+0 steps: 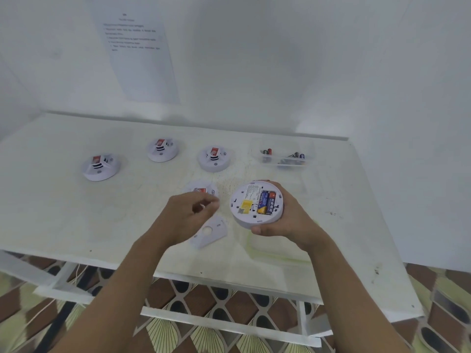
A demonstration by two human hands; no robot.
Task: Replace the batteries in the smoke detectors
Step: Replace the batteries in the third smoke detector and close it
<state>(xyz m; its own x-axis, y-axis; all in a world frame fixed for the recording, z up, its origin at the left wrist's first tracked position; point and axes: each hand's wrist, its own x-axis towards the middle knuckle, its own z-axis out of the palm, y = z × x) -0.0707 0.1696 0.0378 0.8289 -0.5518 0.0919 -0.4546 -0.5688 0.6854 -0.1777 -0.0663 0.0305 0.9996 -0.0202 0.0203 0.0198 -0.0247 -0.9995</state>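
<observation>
1. Right hand [288, 220] gripping upturned smoke detector [244, 200] by its rim, just above worktop [114, 225]; keep it firm, back facing up.
2. Left hand [188, 212] loosely curled, nothing visibly held, just left of detector; bring fingertips to the two batteries [266, 203] in the open bay.
3. Pry from one end, one cell at a time.
4. Keep old cells apart from likely spares in clear tray [309, 161]; back cover [210, 231] lying below left hand, leave within reach.

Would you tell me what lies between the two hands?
A detached white backplate on the table, between left hand and right hand, in the head view.
</observation>
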